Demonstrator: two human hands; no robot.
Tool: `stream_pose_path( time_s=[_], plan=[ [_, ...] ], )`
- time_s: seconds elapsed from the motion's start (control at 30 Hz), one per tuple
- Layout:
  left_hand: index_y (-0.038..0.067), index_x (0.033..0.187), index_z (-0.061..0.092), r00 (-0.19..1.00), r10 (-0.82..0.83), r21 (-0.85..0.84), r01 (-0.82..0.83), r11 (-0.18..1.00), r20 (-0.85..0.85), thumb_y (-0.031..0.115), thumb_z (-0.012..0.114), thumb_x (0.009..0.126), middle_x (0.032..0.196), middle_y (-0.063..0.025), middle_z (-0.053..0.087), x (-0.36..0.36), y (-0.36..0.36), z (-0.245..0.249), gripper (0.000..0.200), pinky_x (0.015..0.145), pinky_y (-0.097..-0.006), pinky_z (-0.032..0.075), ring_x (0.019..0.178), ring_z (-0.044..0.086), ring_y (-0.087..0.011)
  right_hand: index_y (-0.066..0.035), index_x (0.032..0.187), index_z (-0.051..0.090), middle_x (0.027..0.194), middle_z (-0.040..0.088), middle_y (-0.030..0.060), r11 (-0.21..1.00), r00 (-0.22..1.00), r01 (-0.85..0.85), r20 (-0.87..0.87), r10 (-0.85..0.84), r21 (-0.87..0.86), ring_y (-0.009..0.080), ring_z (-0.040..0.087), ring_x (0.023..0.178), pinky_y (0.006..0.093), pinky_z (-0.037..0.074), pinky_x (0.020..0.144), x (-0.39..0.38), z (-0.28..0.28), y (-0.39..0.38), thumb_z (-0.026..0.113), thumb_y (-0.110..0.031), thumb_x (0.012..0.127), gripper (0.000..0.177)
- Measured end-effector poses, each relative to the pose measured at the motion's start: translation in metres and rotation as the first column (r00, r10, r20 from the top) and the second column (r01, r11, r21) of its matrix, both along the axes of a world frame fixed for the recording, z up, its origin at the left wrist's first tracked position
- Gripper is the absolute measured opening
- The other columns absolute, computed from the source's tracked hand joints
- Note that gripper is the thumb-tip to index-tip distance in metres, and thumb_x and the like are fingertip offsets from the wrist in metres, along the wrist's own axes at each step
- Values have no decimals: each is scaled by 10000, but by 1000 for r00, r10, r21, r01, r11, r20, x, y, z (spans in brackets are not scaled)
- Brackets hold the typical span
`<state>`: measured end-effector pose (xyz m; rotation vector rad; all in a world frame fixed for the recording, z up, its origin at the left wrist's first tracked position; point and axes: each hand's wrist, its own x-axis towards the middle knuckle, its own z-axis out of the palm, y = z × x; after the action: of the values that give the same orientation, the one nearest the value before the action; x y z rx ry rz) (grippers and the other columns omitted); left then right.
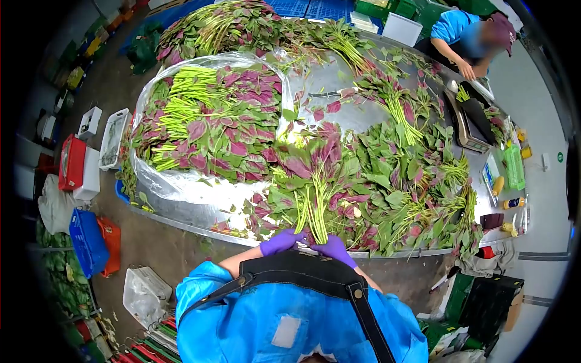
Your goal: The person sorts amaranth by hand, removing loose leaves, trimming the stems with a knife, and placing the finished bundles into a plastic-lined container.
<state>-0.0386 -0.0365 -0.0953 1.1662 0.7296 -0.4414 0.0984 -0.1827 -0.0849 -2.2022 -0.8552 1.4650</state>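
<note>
At the near edge of the table, both hands wear purple gloves. My right hand [334,248] is closed around the stem ends of a bunch of red-and-green amaranth [319,202], whose leaves point away from me. My left hand [281,242] is just left of it, fingers closed at the lower ends of a few thinner amaranth stems [301,213]; its fingertips are partly hidden. Loose amaranth [387,163] spreads over the right side of the table. Stacked bunches [212,121] lie on a clear plastic sheet [181,176] at the left, stems mostly facing left.
A larger amaranth heap [218,27] lies at the far side. A knife-like tool [324,94] rests on the metal tabletop [357,112]. A scale [472,142] stands at the right, near another person [457,39]. Crates, including a blue one [88,242], stand on the left floor.
</note>
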Motion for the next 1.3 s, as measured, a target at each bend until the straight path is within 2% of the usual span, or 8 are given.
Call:
stream_pose_path(
  time_s=[0.27, 0.4, 0.53, 0.7, 0.8, 1.03, 1.13, 1.3],
  plan=[
    [18, 1170, 500, 870, 276, 73, -332, 940, 409, 286, 399, 943, 961, -69, 631, 19, 23, 121, 365, 454, -185, 413, 452, 449, -54, 21, 860, 608, 543, 541, 27, 588, 545, 775, -715, -437, 231, 83, 433, 393, 199, 350, 407, 42, 122, 7, 642, -203, 749, 253],
    [0, 1172, 494, 817, 346, 7, -393, 919, 461, 290, 398, 945, 985, -86, 617, 35, 31, 130, 380, 580, -215, 465, 560, 496, -79, -18, 816, 636, 569, 560, 35, 718, 781, 595, -469, -412, 361, 96, 481, 431, 219, 379, 440, 44, 120, 40, 618, -237, 774, 224],
    [-11, 1230, 462, 920, 218, 73, -254, 964, 327, 316, 425, 934, 1084, -83, 572, 27, 8, 74, 442, 879, -243, 394, 975, 521, -130, -9, 1119, 542, 1021, 605, 63, 793, 766, 521, -582, -272, 315, 134, 558, 941, 276, 424, 850, 9, 73, 40, 632, -273, 803, 421],
    [10, 1214, 464, 938, 334, -416, -342, 843, -95, 339, 490, 898, 1069, -89, 581, 7, 1, 74, 457, 775, -294, 488, 883, 590, -160, -24, 1246, 437, 1154, 537, 91, 915, 767, 335, -629, -126, 225, 169, 500, 1052, 300, 397, 901, -14, 32, 24, 634, -292, 821, 540],
    [10, 1279, 394, 968, 245, -624, -158, 765, 57, 316, 497, 897, 1109, -93, 563, 14, 12, 59, 501, 857, -275, 443, 1007, 541, -149, -20, 1245, 431, 1143, 541, 79, 960, 745, 238, -661, -82, 149, 162, 527, 1005, 290, 412, 883, -10, 36, 29, 668, -254, 794, 561],
    [-29, 1116, 529, 916, 219, -432, -56, 900, 336, 171, 568, 813, 1193, -176, 518, 32, 14, 70, 365, 967, -321, 372, 1110, 501, -237, -8, 1083, 572, 1031, 599, 89, 927, 888, 121, -457, 59, 355, 144, 551, 962, 289, 441, 846, 0, 56, 27, 676, -257, 779, 407],
    [-25, 1078, 522, 886, 363, -512, -177, 841, 290, 160, 569, 815, 1149, -184, 543, 29, 15, 66, 324, 909, -335, 432, 1048, 543, -250, -24, 826, 676, 720, 644, 35, 956, 905, 274, -363, -222, 99, 99, 595, 679, 227, 481, 632, 41, 135, 42, 650, -310, 794, 289],
    [15, 1274, 360, 938, 334, -620, -207, 757, 94, 224, 526, 860, 1074, -172, 575, 23, 14, 56, 492, 750, -311, 516, 839, 611, -210, -166, 1123, 572, 687, 614, 98, 912, 939, 67, 284, -195, 406, 195, 590, 638, 302, 474, 603, 71, 74, 83, 641, -320, 744, 415]
  ],
)
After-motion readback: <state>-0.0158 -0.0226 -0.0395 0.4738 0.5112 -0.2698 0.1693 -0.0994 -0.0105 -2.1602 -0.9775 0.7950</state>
